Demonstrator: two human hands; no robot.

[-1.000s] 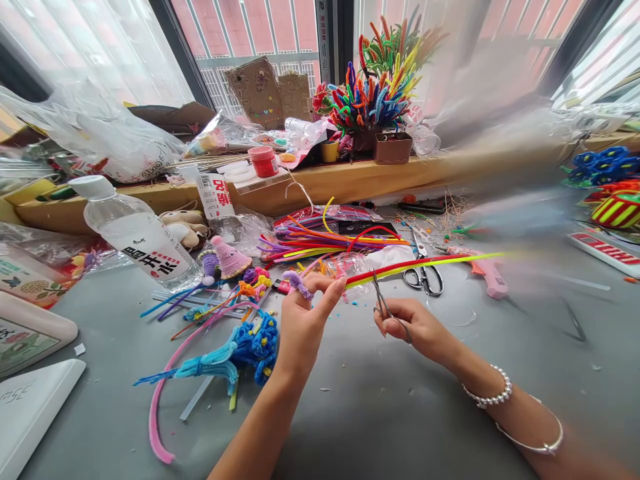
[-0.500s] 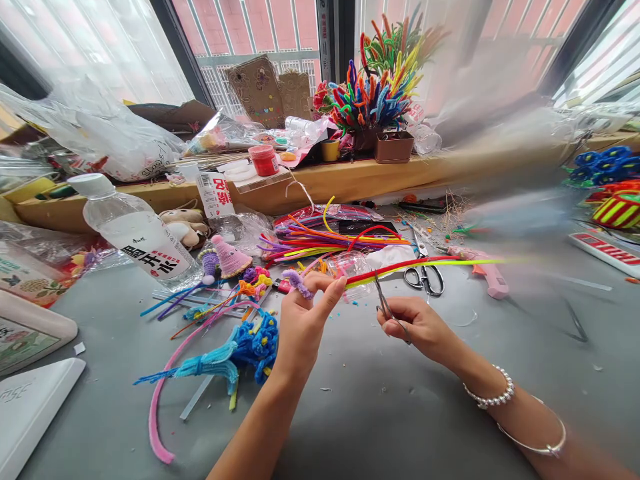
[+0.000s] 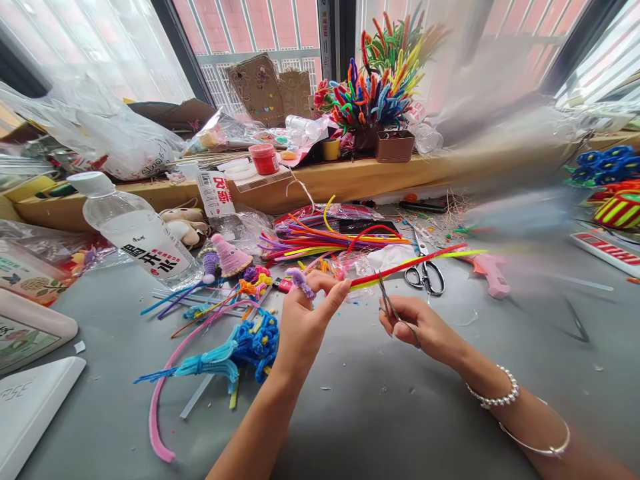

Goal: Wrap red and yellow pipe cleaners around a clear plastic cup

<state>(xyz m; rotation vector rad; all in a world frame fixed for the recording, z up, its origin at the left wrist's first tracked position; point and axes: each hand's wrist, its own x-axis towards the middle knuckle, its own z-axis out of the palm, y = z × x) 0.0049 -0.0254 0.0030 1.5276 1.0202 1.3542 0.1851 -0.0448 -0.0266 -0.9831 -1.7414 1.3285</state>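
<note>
- Head view: the left hand (image 3: 305, 320) pinches two pipe cleaners (image 3: 410, 261), one red and one yellow-green, side by side, stretched toward two o'clock, probably to keep them taut for the blades.
- The right hand (image 3: 417, 327) is closed around small scissors (image 3: 393, 307), tips touching the stems just right of the pinch.
- A second, larger pair of scissors (image 3: 425, 275) lies on the table (image 3: 380, 413) at one o'clock.
- One water bottle (image 3: 137, 233) lies at ten o'clock.

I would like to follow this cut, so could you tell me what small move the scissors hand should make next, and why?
Probably close the small scissors in the right hand: their tips already sit at the red and yellow pipe cleaners, which the left hand pinches at one end.
</note>
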